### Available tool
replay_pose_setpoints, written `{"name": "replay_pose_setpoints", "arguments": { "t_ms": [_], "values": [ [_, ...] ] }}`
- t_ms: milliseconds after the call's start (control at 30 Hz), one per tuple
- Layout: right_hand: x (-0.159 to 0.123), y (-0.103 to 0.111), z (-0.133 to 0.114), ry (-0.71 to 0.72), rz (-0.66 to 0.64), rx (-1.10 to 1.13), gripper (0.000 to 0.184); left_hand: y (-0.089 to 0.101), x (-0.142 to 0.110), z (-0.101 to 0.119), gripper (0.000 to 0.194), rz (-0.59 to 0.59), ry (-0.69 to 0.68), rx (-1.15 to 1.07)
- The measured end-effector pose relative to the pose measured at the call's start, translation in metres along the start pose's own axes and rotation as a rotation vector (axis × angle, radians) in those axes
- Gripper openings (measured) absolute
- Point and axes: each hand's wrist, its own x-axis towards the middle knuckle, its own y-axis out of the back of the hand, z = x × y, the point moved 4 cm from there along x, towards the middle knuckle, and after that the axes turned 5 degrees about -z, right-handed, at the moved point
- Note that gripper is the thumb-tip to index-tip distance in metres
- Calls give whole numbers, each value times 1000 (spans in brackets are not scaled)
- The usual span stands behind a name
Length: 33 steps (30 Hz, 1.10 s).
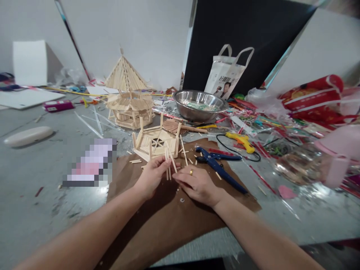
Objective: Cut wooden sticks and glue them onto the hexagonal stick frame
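Both forearms rest on the brown paper sheet (pixel 168 221). Left hand (pixel 152 176) and right hand (pixel 197 183), each grip clamped on thin wooden sticks (pixel 169 165), steadying them beside the stick frame (pixel 156 142).

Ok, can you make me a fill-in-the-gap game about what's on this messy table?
1. Both hands, left hand and right hand, pinch thin wooden ____.
2. The right hand wears a gold ____ on one finger.
3. The blue cutters lie on a sheet of brown ____.
4. Behind the small stick frame stands a finished stick model with a pointed ____.

Missing words: sticks; ring; paper; roof
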Motion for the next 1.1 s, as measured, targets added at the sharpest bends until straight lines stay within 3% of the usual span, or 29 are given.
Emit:
{"name": "replay_pose_setpoints", "arguments": {
  "t_ms": [267,467,833,1100],
  "values": [
    [2,-8,-5,-13,-108,7,15,-5,-2,1,22,-9,24,-28],
    [0,-11,0,-182,-153,-32,15,-7,-3,3,23,-17,20,-47],
    [-3,-11,5,-234,-101,-132,23,-7,-4,2,26,38,41,1],
    [-3,-10,2,-233,-57,-135,23,-4,-2,-1,27,7,27,47]
  ]
}}
